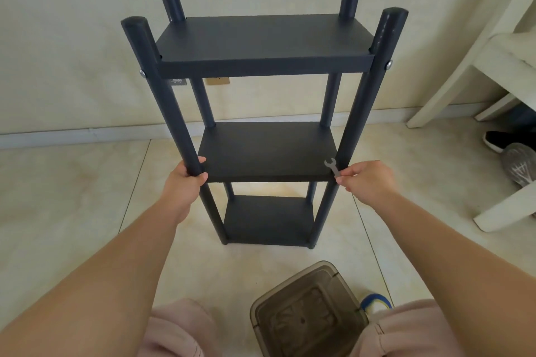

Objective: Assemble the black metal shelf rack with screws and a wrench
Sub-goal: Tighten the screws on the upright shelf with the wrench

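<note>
The black metal shelf rack (265, 46) stands upright on the tiled floor with three shelves and four round posts. Silver screw heads (142, 73) show on both front posts at the top shelf. My left hand (185, 180) grips the front left post at the level of the middle shelf. My right hand (367, 178) pinches a small silver wrench (332, 167) by its lower end. The wrench's open jaw points up, beside the front right post at the middle shelf's corner.
A brown translucent plastic bin (310, 313) stands on the floor between my knees. White furniture legs (452, 72) stand at the right, with a black shoe (504, 140) and a grey shoe (519, 165) beside them. The wall and baseboard are close behind the rack.
</note>
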